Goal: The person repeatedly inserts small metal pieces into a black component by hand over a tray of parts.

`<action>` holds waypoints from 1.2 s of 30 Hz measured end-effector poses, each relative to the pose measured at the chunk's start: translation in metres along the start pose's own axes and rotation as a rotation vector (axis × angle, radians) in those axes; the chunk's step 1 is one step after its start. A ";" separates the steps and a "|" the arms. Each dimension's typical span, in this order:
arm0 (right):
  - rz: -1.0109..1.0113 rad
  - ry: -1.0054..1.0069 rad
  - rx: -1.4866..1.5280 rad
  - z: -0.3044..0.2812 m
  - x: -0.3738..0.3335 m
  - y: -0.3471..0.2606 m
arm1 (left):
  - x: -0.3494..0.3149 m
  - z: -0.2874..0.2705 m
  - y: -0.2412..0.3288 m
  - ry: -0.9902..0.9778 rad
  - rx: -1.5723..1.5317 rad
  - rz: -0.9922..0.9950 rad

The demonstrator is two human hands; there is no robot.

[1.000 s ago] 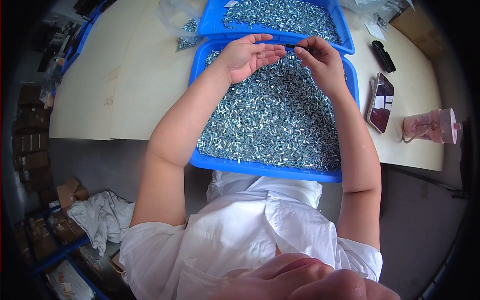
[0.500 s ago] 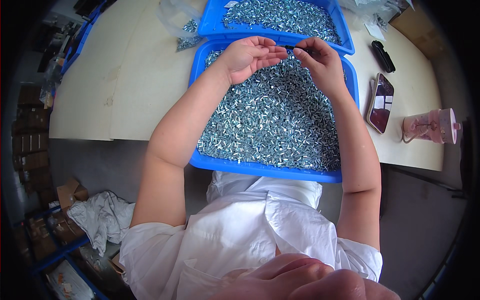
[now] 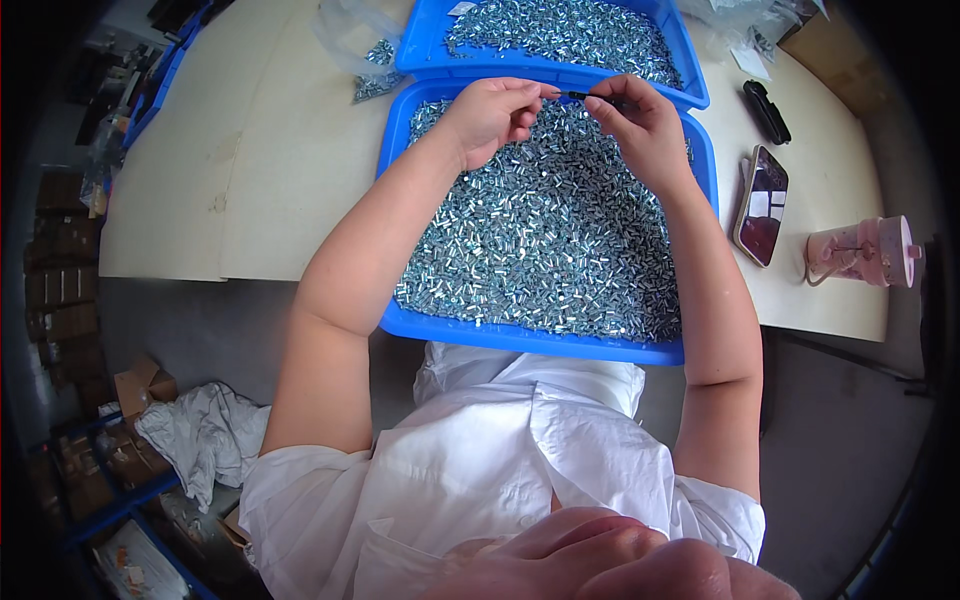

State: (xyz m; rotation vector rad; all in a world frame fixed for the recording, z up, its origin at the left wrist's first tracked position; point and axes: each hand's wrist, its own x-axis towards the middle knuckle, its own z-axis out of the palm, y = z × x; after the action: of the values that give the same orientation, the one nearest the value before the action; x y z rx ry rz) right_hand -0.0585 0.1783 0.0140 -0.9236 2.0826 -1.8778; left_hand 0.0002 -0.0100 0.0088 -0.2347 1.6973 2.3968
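My right hand (image 3: 640, 118) is closed round a thin black pen-like tool (image 3: 573, 95), its tip pointing left. At that tip, my left hand (image 3: 497, 112) pinches with thumb and forefinger, the other fingers curled in. Whatever sits in this pinch is too small to make out. Both hands are over the far part of a blue plastic bin (image 3: 530, 342). A thick layer of small shiny metal cylinders (image 3: 540, 240) fills it.
Behind the near bin stands a second blue bin (image 3: 425, 45) of similar metal pieces. A clear plastic bag (image 3: 350, 40) lies to the left on the pale table (image 3: 240, 150). On the right are a black case (image 3: 766, 112), a phone (image 3: 762, 207) and a pink cup (image 3: 860, 252).
My left hand has gone from spread, palm-up fingers to a pinch at the tool's tip. My right hand and the bins have stayed in place.
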 end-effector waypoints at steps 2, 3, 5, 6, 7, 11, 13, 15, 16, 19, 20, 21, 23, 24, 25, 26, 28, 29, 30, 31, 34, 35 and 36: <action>0.003 0.000 -0.003 0.000 0.000 0.000 | 0.000 0.003 -0.002 0.010 0.058 0.014; 0.013 -0.003 0.002 0.000 0.000 0.000 | 0.001 0.004 -0.003 0.021 0.117 0.028; 0.023 -0.008 0.007 0.001 0.000 0.000 | 0.001 0.004 -0.003 0.011 0.139 0.038; 0.014 -0.012 0.010 0.001 0.000 0.000 | 0.001 0.004 -0.004 0.000 0.162 0.048; 0.006 -0.016 0.012 0.001 0.000 0.000 | 0.001 0.004 -0.003 0.000 0.161 0.048; 0.040 -0.030 -0.016 0.001 0.000 0.000 | -0.001 0.006 -0.001 0.012 0.244 0.112; 0.013 -0.023 -0.008 0.001 0.000 0.001 | -0.001 0.006 -0.001 0.010 0.271 0.133; 0.014 -0.027 -0.009 0.002 0.000 0.000 | -0.001 0.007 -0.001 0.052 0.271 0.133; 0.016 -0.029 -0.010 0.002 0.000 0.000 | -0.001 0.007 -0.001 0.052 0.271 0.133; 0.028 -0.044 -0.015 0.001 -0.001 0.000 | 0.001 0.007 -0.004 0.043 0.297 0.214; 0.028 -0.044 -0.015 0.001 -0.001 0.000 | 0.001 0.008 -0.005 0.048 0.305 0.241; 0.011 -0.040 -0.029 0.002 -0.001 0.001 | 0.002 0.007 -0.005 0.053 0.312 0.269; -0.007 -0.037 -0.042 0.001 -0.001 0.001 | 0.001 0.008 -0.005 0.065 0.342 0.305; 0.015 -0.054 -0.074 0.001 -0.001 0.001 | 0.001 0.008 -0.006 0.076 0.372 0.341; 0.037 -0.072 -0.106 0.000 -0.001 0.000 | 0.002 0.007 -0.006 0.076 0.372 0.341; 0.037 -0.072 -0.106 0.000 -0.001 0.001 | 0.002 0.006 -0.007 0.080 0.456 0.351; 0.064 -0.103 -0.117 0.000 -0.001 0.002 | 0.003 0.006 -0.008 0.083 0.540 0.360; 0.065 -0.103 -0.117 0.000 -0.001 0.001 | 0.003 0.007 -0.009 0.079 0.593 0.385; 0.063 -0.097 -0.132 0.000 -0.002 0.001 | 0.003 0.007 -0.009 0.076 0.647 0.411; 0.060 -0.091 -0.147 0.000 -0.002 -0.001 | 0.003 0.007 -0.009 0.076 0.647 0.411; 0.057 -0.076 -0.172 0.000 -0.001 -0.003 | 0.005 0.005 -0.012 0.098 0.597 0.442; 0.057 -0.076 -0.172 0.000 -0.001 -0.002 | 0.006 0.004 -0.012 0.100 0.604 0.448; 0.052 -0.072 -0.158 0.001 -0.001 -0.001 | 0.006 0.003 -0.013 0.103 0.610 0.455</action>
State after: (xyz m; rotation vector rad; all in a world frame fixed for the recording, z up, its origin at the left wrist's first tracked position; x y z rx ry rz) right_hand -0.0567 0.1786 0.0145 -0.9462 2.2152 -1.6491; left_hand -0.0026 -0.0025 -0.0033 0.1409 2.6599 1.9993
